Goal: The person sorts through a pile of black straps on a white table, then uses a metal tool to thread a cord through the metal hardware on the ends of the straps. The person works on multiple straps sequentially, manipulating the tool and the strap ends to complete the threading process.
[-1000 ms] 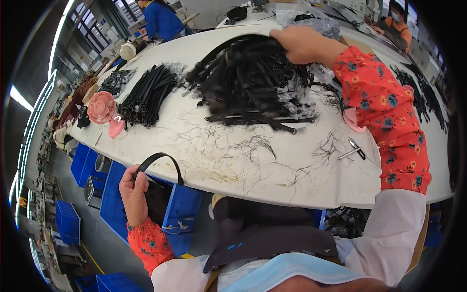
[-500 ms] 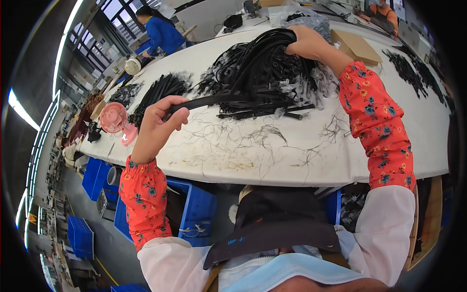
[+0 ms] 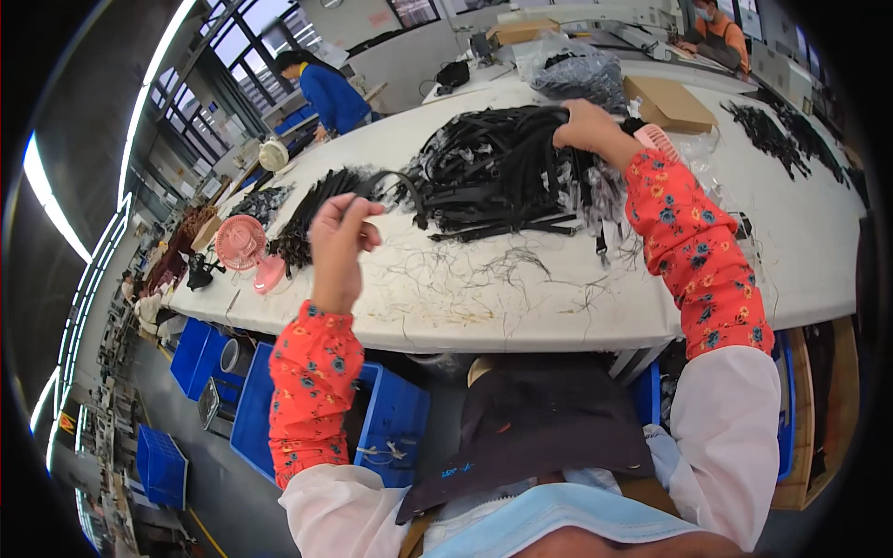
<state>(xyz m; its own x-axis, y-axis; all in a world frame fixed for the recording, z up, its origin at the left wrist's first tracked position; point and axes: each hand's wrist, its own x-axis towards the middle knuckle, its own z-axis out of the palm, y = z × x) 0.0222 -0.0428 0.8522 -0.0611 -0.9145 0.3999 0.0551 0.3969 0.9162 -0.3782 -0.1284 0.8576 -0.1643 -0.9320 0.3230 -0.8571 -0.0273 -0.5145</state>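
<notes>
Right hand [image 3: 584, 128] grabbing, left hand [image 3: 340, 228] pinching. White table [image 3: 595, 325] across the middle, black strap pile [image 3: 502, 177] upper center in the right one's grip, pink fan [image 3: 240, 242] off left, then a curved strap [image 3: 416, 193] left of center between the left's fingers.

The right grip [image 3: 588, 128] hides its fingertips (probably among the black straps [image 3: 502, 181]).

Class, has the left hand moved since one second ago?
Yes: the left hand has moved up in view, from below the near edge of the white table to above that edge.
</notes>
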